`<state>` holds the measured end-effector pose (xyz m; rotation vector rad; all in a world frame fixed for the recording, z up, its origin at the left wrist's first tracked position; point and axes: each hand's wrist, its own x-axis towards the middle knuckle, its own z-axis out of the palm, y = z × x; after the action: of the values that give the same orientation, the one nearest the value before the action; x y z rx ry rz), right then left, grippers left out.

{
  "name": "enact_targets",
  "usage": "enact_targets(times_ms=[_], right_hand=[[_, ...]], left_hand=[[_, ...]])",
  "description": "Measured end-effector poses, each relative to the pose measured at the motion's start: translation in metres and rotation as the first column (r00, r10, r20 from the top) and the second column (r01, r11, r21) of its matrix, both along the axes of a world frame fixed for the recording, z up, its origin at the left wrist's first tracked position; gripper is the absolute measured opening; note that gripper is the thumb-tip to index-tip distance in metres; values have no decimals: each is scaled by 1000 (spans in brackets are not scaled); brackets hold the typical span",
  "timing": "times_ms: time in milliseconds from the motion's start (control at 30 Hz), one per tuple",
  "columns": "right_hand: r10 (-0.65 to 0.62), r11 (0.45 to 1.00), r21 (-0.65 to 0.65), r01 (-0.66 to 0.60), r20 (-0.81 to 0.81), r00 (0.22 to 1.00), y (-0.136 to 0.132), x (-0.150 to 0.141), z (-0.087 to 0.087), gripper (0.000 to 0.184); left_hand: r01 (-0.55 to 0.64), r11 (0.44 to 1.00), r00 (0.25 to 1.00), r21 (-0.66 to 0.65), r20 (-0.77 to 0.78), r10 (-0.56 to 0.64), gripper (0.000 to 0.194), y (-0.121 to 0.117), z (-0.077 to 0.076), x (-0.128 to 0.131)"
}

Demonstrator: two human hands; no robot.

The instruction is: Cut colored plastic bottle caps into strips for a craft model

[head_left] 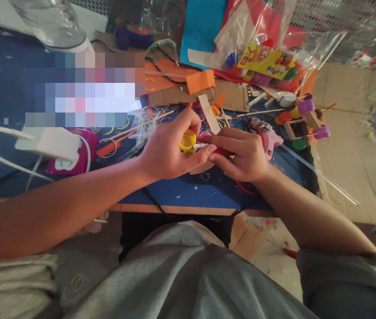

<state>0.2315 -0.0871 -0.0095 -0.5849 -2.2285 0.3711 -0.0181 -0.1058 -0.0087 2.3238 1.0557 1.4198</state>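
Note:
My left hand point(168, 148) curls around a yellow round cap point(188, 141), its open side facing up. A second, smaller yellow round piece point(189, 152) shows just below it. My right hand point(241, 150) is closed at the fingertips on a small red-handled tool point(223, 152), mostly hidden under the fingers. Its pale tip points toward the yellow cap, and my left thumb meets my right fingertips. Whether the tip touches the cap I cannot tell. A pink glue gun point(269, 141) lies just beyond my right hand.
A magenta power socket point(71, 153) with a white charger stands at the left, near a clear bottle point(58, 26). Wooden sticks, orange paper point(201, 81) and cardboard point(347, 146) lie behind and right. Wheeled wooden pieces point(302, 115) stand at right. One patch is pixelated.

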Motion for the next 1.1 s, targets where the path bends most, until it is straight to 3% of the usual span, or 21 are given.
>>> enact_targets(times_ms=[300,700,967,1100], right_hand=[[-11,1000,19,11,-2,1000,0,-2,-1,44],[-119,993,-16,120,20,993,0,-1,5,53],[-90,996,-10,90,14,996,0,-1,6,51],[-106,994,-25,107,35,994,0,-1,7,54]], left_hand=[[35,999,996,-14,-76,-36,37,4,-2,-3],[-11,997,999,-73,35,13,46,-1,-1,4],[-27,1000,997,17,76,25,69,13,-27,2],[-20,1000,999,-11,31,21,67,14,-28,1]])
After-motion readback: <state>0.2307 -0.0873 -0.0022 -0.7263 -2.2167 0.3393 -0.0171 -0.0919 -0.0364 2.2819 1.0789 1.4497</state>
